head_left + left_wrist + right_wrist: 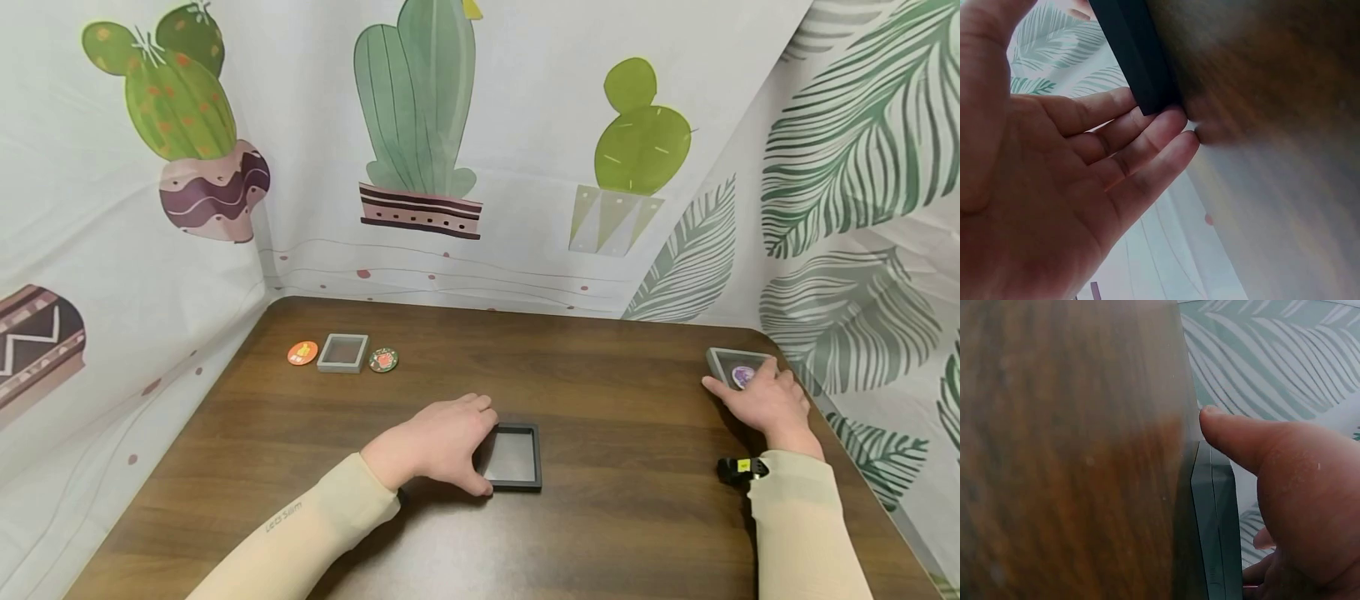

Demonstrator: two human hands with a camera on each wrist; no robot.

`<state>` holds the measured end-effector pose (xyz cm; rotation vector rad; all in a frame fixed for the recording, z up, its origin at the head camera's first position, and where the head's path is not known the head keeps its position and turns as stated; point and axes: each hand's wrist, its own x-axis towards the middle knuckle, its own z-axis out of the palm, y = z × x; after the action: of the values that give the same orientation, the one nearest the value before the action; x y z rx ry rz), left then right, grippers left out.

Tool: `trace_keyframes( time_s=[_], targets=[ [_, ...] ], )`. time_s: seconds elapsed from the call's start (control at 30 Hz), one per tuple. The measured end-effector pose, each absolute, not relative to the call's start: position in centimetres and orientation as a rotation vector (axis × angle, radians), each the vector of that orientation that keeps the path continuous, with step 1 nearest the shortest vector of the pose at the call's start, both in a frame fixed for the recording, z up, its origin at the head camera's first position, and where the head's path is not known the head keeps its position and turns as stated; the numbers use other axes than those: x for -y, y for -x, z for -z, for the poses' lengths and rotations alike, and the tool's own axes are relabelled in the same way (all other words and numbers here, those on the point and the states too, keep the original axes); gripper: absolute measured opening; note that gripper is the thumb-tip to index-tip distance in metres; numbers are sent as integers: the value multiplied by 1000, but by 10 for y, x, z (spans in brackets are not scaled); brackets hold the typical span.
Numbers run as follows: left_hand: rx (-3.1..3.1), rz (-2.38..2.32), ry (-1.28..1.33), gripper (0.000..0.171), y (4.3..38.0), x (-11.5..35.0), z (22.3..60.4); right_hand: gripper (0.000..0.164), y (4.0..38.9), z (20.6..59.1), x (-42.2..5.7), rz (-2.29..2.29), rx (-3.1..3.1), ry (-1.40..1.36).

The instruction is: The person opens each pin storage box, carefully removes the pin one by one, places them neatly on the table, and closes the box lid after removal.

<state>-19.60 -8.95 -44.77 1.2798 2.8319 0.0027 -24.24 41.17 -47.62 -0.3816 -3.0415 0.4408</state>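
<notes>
A black square frame (537, 458) with a clear pane lies mid-table. My left hand (450, 442) spans its left side, fingers at the far edge and thumb at the near edge. In the left wrist view, the fingertips (1169, 122) touch the side of the black frame (1138, 56). At the table's right, my right hand (772, 404) reaches over a grey square frame (723, 360) with a purple round token (742, 377) inside. The right wrist view shows the thumb stretched out beside the grey frame (1215, 519); the other fingers are mostly hidden.
Another grey frame (343, 368) lies at the back left of the wooden table (585, 367). An orange round token (303, 353) is on its left, a dark patterned token (383, 360) on its right. Printed cloth (525, 275) hangs behind the table and at both sides.
</notes>
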Motion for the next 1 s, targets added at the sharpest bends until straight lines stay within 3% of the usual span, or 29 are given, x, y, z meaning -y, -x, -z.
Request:
trace_keyframes(
  time_s=[0.37, 0.8, 1.0],
  targets=[
    [-2807, 14, -1294, 76, 194, 91, 448, 122, 240, 476, -413, -471, 3067, 428],
    [-2774, -31, -1281, 104, 192, 85, 441, 121, 243, 476, -413, -445, 3073, 423],
    [-2769, -3, -1324, 103, 190, 76, 442, 121, 242, 475, -412, -440, 3079, 439]
  ],
)
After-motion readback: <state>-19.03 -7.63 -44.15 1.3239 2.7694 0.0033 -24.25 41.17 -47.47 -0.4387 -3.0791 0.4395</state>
